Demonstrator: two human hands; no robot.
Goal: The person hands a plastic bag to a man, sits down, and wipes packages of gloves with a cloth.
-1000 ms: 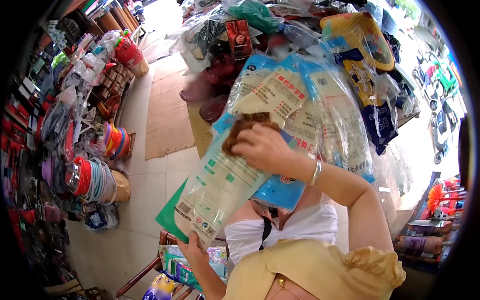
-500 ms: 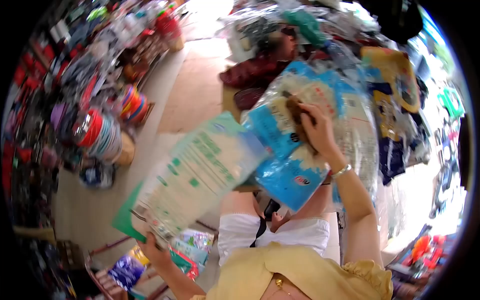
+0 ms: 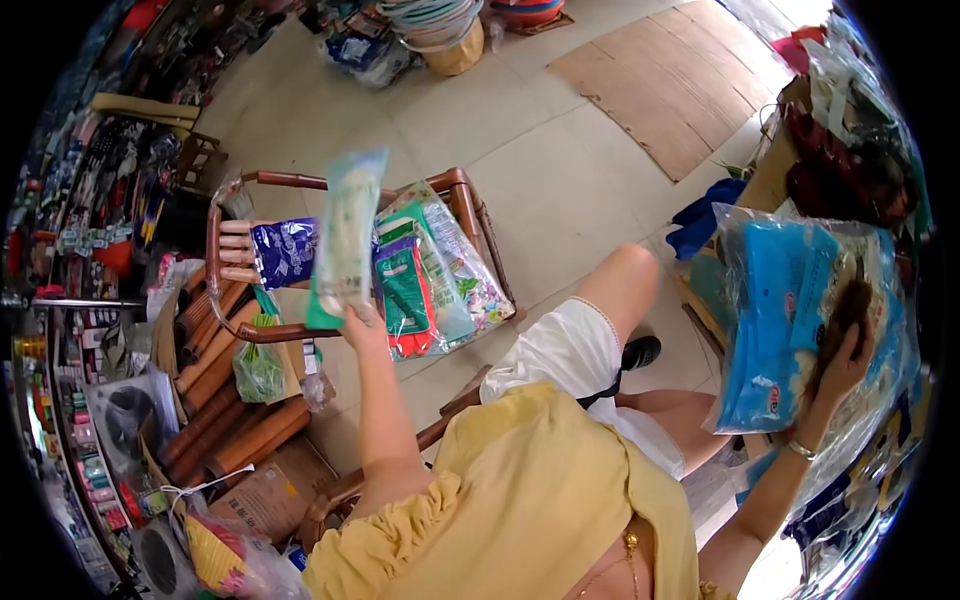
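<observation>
My left hand (image 3: 364, 326) grips the lower end of a flat clear plastic package (image 3: 347, 235) with green edges and pale contents. It holds the package up over a bamboo chair (image 3: 290, 331). On the seat lie a purple packet (image 3: 285, 251) and several flat packages, one a green and red package (image 3: 404, 295). At the right, my right hand (image 3: 846, 368) has its fingers curled on a dark brown, fuzzy-looking thing (image 3: 850, 310), whose kind I cannot make out. Beneath it are blue and clear plastic packages (image 3: 757, 330) on a pile.
Rolled brown mats (image 3: 208, 425) and a cardboard box (image 3: 275, 490) stand at lower left, near crowded shelves (image 3: 95, 400). Stacked buckets (image 3: 440, 30) are at the top. A flat cardboard sheet (image 3: 670, 80) lies on the tiled floor.
The view has turned left, towards the bamboo chair. My left hand has carried the green-edged package away from the blue packages to over the chair. My right hand stays on the brown thing.
</observation>
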